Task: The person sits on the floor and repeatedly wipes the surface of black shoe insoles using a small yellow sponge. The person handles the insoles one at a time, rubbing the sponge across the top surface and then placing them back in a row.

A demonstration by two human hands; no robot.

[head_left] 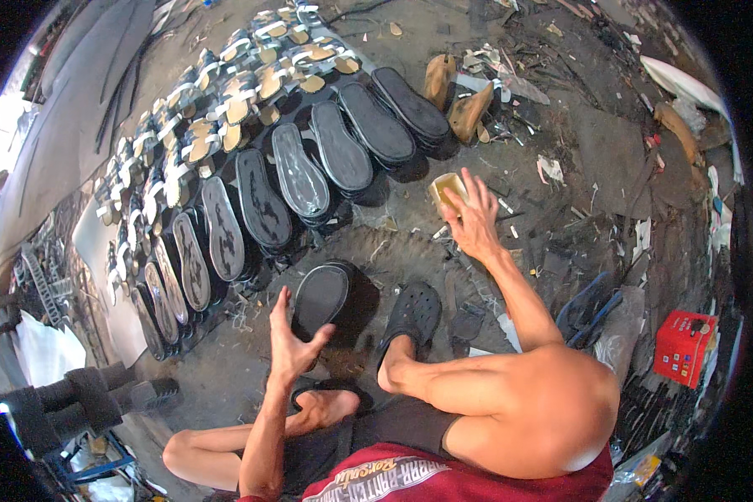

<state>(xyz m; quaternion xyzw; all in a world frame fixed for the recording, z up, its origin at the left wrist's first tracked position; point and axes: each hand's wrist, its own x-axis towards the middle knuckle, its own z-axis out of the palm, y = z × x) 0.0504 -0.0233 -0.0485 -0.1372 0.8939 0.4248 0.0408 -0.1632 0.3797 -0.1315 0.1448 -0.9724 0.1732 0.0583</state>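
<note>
Evidently open, the left hand (297, 343) has its thumb held away from its raised fingers, beside a thick black shoe sole (322, 297) lying on the dirt floor (368, 268) in front of the person; whether the palm touches its edge, I cannot tell. The right hand (474, 219) has its fingers spread at a pale yellow cup (446, 191), though how firmly they hold it is unclear. Beyond, stacked black soles (299, 171) form a curved row, some glossy on top, with tan-footbed sandals (226, 109) crowded behind them. A dark perforated clog (415, 311) covers the person's right foot.
</note>
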